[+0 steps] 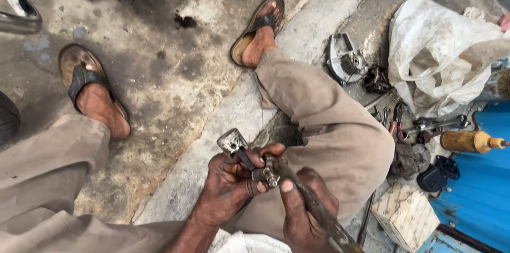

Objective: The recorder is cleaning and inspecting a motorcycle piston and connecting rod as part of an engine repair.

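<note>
The only container near the hands is a crumpled white plastic bag (441,51), up and far to the right of the grip, slack and folded over so that its contents cannot be told; lower right of the grip stands a small pale patterned box (406,214), closed. The left hand (231,184) is curled tight around a small metal part (249,160), fingers wrapped over its dark stem, so the part sits just above the right knee. Its long axis runs diagonally: a grey, dull cylindrical head points up and left, clear of the fingers, while a bright threaded end points down and right, just past the thumb. The right hand (303,208) is closed around a long rusty rod-like tool (319,213), rough and brown, whose upper tip meets the part's threaded end and whose shaft slopes away down and right. Right of the grip, on the greasy concrete, lie a finned engine casing (345,61), pliers and spanners (425,124), and a yellow wooden-handled tool (470,141).
</note>
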